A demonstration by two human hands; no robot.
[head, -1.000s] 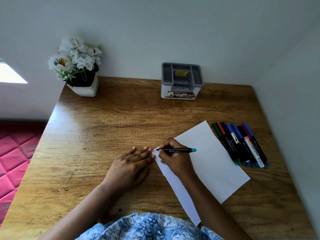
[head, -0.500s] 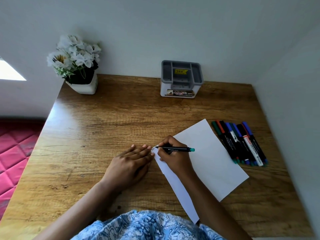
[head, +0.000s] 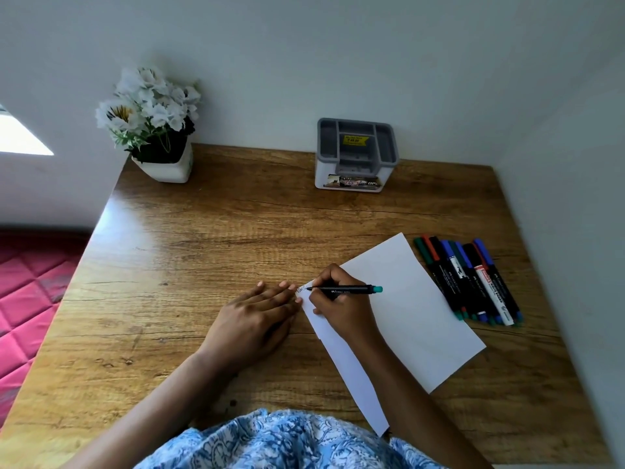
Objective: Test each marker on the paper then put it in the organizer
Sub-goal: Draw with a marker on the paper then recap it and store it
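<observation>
Just right of the frame's centre, the right hand [head: 341,309] is pinching a black marker [head: 345,290] with a teal end. Its tip is pressing on the upper left corner of the paper [head: 416,316], where a few small strokes are showing. The left hand [head: 257,316] is lying flat to the left of it, with straight fingers touching the paper's edge.

To test the marker well, the writing hand should probably be using light pressure and making only a short scribble. That is enough to show whether the ink is flowing. Staying tight in that corner is also leaving room for the other markers [head: 470,282], which are waiting in a row just beside the paper's right edge. The flat hand matters too, since the sheet is likely sliding easily on the glossy table [head: 236,231]. I cannot tell where the cap is. The organizer [head: 355,154] is standing at the top centre against the wall, well apart from the paper, so the drop is calling for a long forward reach.
</observation>
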